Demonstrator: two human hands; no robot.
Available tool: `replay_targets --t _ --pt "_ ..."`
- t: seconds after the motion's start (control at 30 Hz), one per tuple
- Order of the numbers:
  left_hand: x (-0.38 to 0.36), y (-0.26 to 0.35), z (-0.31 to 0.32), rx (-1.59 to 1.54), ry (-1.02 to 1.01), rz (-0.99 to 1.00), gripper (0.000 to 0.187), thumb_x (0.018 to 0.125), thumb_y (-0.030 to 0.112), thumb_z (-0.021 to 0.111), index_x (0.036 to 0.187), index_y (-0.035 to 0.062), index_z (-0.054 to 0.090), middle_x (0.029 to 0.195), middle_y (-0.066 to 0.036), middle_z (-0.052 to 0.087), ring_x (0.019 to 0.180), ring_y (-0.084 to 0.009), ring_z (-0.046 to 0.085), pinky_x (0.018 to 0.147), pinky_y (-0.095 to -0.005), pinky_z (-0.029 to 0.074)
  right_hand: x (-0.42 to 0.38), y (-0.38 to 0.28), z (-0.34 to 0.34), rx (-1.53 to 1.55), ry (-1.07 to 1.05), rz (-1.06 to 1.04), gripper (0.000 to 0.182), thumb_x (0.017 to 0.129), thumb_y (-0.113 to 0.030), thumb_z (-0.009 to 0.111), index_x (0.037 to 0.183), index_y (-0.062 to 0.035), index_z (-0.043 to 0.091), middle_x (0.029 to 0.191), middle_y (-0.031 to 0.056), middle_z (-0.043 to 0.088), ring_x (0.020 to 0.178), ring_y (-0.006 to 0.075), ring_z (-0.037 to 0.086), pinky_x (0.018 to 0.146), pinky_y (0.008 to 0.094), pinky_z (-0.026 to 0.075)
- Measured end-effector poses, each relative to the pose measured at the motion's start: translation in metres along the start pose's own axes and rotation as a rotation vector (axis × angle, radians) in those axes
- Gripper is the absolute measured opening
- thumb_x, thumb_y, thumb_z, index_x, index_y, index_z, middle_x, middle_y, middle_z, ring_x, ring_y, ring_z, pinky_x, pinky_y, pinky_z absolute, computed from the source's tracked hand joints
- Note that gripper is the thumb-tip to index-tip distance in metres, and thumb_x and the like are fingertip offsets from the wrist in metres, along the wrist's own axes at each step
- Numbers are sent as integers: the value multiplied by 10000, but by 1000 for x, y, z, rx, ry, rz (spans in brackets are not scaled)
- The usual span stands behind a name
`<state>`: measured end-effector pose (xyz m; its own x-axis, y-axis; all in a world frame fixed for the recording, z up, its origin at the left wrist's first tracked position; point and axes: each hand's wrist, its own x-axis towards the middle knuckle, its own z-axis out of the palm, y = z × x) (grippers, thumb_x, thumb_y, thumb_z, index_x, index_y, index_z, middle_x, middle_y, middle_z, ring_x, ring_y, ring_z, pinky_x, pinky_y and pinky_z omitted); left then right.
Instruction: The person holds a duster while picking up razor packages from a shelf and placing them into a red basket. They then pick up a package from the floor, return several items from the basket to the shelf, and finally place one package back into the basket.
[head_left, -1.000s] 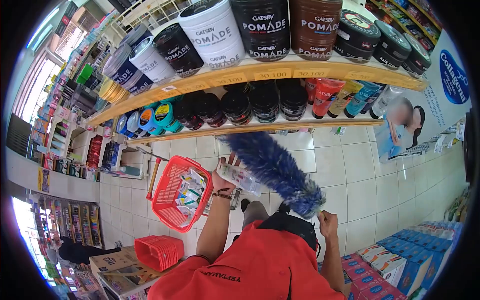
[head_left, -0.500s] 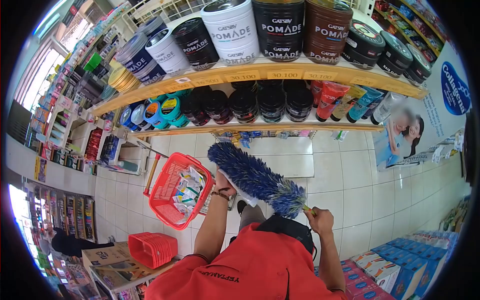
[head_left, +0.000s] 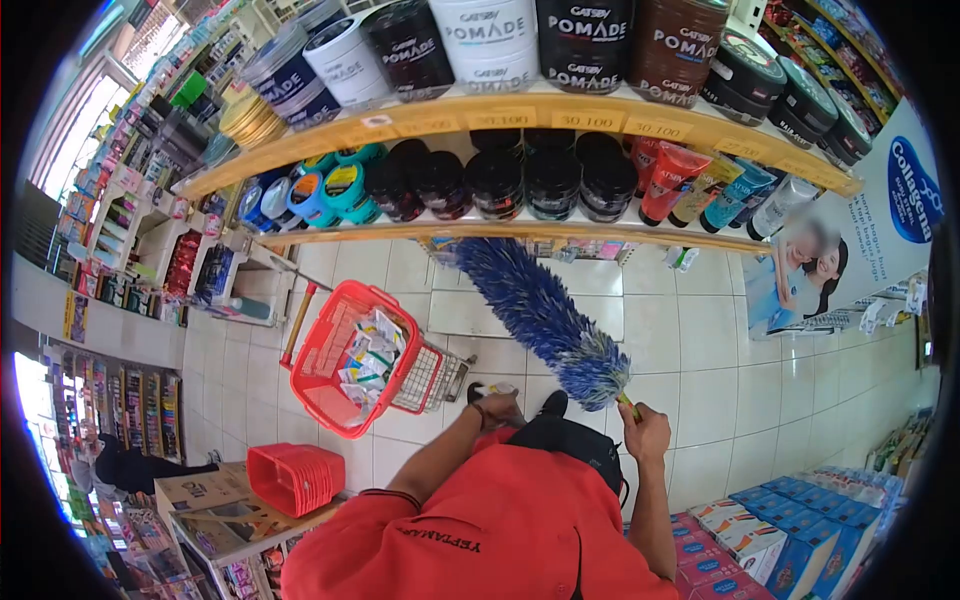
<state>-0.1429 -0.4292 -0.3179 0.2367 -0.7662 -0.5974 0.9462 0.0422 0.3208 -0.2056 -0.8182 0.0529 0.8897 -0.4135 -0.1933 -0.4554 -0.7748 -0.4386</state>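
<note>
My right hand (head_left: 647, 432) is closed around the yellow-green handle of a fluffy blue duster (head_left: 540, 320). The duster slants up and left from that hand, its far end just under the lower shelf's front edge. Close to my waist, my left hand (head_left: 500, 408) is closed. A small pale piece shows at its fingers, too little to name. A black waist bag (head_left: 570, 445) sits beside it. Jars and tubes stand on the lower shelf (head_left: 500, 232), with larger pomade tubs (head_left: 585, 45) on the shelf above.
A red shopping basket (head_left: 312, 385) with several small packets rests on a wire cart (head_left: 430, 375) at my left. Stacked red baskets (head_left: 295, 480) stand on a carton-topped table. Boxed goods (head_left: 800, 525) are piled at right, below a Collagena poster (head_left: 905, 185).
My left hand has come off the duster and drawn down toward my waist. The duster has swung more upright, its far end rising toward the shelf. The view has shifted slightly.
</note>
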Motion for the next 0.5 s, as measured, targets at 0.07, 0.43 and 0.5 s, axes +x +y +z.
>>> replay_targets --t 0.07,0.43,0.5 --pt "21 21 -8 895 247 104 483 927 381 602 1319 105 548 1065 -72 661 900 -189 631 796 -367 508 6 5 2 -11 40 21 531 881 -525 687 701 -27 651 609 213 598 585 432 602 538 501 445" --pt "-130 92 134 892 1424 598 277 886 288 673 951 30 751 965 -193 742 859 -353 720 806 -415 557 -34 51 37 79 -31 160 524 949 -437 633 719 33 620 641 256 575 595 436 567 566 497 410" --pt "-158 112 156 752 1372 789 203 898 191 676 990 19 732 927 -158 744 821 -288 724 740 -383 558 -34 53 45 85 -53 159 529 951 -436 632 716 38 619 637 253 575 583 428 562 564 497 404"
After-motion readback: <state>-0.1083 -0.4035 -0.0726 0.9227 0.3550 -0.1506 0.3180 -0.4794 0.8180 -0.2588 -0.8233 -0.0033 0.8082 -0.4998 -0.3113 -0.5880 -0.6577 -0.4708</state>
